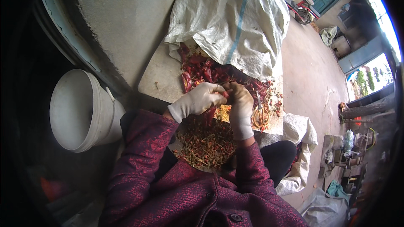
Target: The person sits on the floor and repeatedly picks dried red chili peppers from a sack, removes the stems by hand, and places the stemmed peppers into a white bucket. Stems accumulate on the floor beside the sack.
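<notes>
My left hand (pixel 202 99), in a pale knit glove, pinches a dried red chili pepper (pixel 225 94) over the board's near edge. Curled close against it is my right hand (pixel 241 102), in a glove stained brown at the fingers; its fingertips are hidden. Beyond both hands lies a heap of dried red chili peppers (pixel 206 69) on a pale board (pixel 164 72). Scissors (pixel 260 115) with orange-wrapped handles rest to the right of my right hand. Yellow seeds (pixel 223 113) are scattered under my hands. Below them, a container holds chili stems and scraps (pixel 208 145).
A white woven sack (pixel 227 19) with a blue stripe covers the far part of the heap. At left a white plastic bucket (pixel 75 110) tilts toward me. Another white sack (pixel 300 129) stands by my right knee. A concrete wall (pixel 120 22) rises at upper left.
</notes>
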{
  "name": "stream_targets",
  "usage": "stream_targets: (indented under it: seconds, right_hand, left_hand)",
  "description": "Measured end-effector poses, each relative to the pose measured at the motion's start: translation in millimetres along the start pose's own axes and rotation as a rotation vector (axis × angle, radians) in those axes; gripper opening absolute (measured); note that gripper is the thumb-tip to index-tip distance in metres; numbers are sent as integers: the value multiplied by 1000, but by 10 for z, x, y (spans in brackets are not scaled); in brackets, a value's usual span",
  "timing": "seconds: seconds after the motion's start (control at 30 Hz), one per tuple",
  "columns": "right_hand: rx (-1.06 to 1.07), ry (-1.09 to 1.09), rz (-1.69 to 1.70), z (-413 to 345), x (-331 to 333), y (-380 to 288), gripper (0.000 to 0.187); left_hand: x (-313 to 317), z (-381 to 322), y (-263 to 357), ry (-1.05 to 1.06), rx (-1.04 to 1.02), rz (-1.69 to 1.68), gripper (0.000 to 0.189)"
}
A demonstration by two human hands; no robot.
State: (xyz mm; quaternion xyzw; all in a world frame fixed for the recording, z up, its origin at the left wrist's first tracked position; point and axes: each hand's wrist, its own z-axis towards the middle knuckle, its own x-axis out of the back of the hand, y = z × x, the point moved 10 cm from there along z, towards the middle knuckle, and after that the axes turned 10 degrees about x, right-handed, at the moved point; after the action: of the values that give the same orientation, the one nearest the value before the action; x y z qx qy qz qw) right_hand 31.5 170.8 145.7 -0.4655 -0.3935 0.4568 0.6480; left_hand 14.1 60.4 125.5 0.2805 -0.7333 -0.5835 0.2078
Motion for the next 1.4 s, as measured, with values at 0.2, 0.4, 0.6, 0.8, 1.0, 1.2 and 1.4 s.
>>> stream_targets:
  seconds: [0.2, 0.4, 0.6, 0.8, 1.0, 1.2, 1.4]
  right_hand:
    - [-16, -235, 94, 66, 21, 513, 21]
    - [162, -598, -630, -242, -155, 894, 24]
    - [351, -308, -804, -120, -339, 949, 25]
    - [416, -502, -1156, -44, -1003, 1448, 17]
    - [283, -356, -1120, -2, -741, 1458, 13]
    - [817, 132, -619, -145, -245, 97, 9]
    - [754, -94, -792, -97, -404, -268, 10]
  left_hand:
    - [88, -107, 260, 210, -163, -23, 31]
    - [1257, -1261, 565, 1088, -285, 255, 22]
    - [1975, -3575, 649, 2158, 469, 973, 52]
    - [1819, -3192, 678, 1997, 441, 1058, 39]
    - [922, -1453, 805, 1335, -283, 763, 16]
    - [753, -55, -746, 761, -45, -473, 25]
    - [463, 306, -750, 447, -181, -645, 25]
